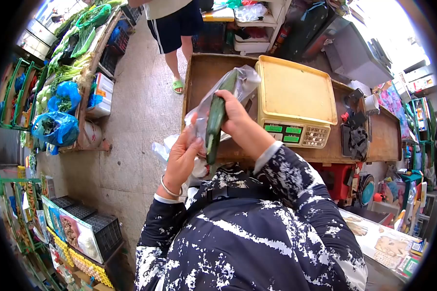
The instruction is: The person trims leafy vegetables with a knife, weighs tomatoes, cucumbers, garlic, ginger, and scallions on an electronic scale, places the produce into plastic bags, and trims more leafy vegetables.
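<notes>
Well to the left of the yellow, flat-topped weighing scale (296,92), translucent blue plastic bags (56,131) hang or rest beside leafy green vegetables (68,72). Nearer the scale, past its left side, stands another person (175,24) in dark shorts and a green sandal (178,86). Next comes the left hand (182,154), a pale bangle (171,187) on its wrist, fingers and thumb pinched on a clear, thin plastic bag (248,81). The long, dark green cucumber (216,119) is just left of the scale, tilted, its far end veiled by that plastic. The right hand (235,114) is curled firmly round it. Right of the scale, a crumpled black bundle (359,143) lies on the brown wooden table (383,138).
</notes>
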A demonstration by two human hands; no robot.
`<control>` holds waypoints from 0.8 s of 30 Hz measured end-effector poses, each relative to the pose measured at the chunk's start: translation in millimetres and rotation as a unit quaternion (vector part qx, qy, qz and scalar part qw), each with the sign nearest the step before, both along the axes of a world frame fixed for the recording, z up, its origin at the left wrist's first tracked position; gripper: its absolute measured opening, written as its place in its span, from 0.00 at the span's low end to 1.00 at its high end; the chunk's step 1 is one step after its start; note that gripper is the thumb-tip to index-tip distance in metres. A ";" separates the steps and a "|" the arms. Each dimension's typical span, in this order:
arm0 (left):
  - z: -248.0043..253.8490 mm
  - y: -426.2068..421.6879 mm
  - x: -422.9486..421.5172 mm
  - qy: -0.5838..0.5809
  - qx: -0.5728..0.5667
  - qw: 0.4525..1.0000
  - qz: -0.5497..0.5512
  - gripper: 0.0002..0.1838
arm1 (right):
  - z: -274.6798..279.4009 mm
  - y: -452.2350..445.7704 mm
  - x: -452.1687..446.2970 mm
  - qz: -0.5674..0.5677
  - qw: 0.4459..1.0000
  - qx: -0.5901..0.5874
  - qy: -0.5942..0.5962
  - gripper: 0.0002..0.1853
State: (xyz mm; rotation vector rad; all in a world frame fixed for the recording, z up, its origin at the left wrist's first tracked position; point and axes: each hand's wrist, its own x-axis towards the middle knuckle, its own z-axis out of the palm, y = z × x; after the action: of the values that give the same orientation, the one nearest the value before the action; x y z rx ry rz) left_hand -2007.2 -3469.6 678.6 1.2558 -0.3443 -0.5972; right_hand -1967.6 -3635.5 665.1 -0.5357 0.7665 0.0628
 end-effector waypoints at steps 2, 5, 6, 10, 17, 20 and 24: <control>-12.1 5.2 2.9 0.092 -0.040 0.995 0.025 0.30 | -31.8 7.2 20.6 -0.053 0.995 -0.079 -0.009 0.14; -42.4 11.0 3.2 0.177 -0.118 0.976 0.035 0.32 | -50.4 22.1 31.3 -0.077 0.951 -0.298 0.005 0.25; -42.4 8.8 0.1 0.167 -0.109 0.978 0.053 0.33 | -65.4 26.9 33.4 -0.072 0.937 -0.340 -0.023 0.25; -38.8 7.6 0.7 0.178 -0.090 0.976 0.089 0.39 | -77.2 28.8 12.3 0.032 0.912 -0.410 -0.004 0.25; -62.1 17.6 -9.4 0.163 0.030 0.985 0.053 0.38 | -43.2 -8.2 12.7 0.066 0.657 -0.747 -0.077 0.26; -60.6 13.0 -14.3 0.178 0.027 0.982 0.057 0.38 | -45.8 -7.4 58.4 0.112 0.590 -0.796 -0.071 0.31; -59.9 17.2 -14.7 0.183 0.023 0.981 0.067 0.37 | -63.4 2.4 92.9 0.185 0.466 -0.863 -0.061 0.23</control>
State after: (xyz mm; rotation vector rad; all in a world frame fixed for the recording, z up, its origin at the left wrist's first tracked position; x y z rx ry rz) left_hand -2021.9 -3452.4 618.8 1.1750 0.0603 -0.7087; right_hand -1874.7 -3633.1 601.7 -2.6710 0.2667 -0.4328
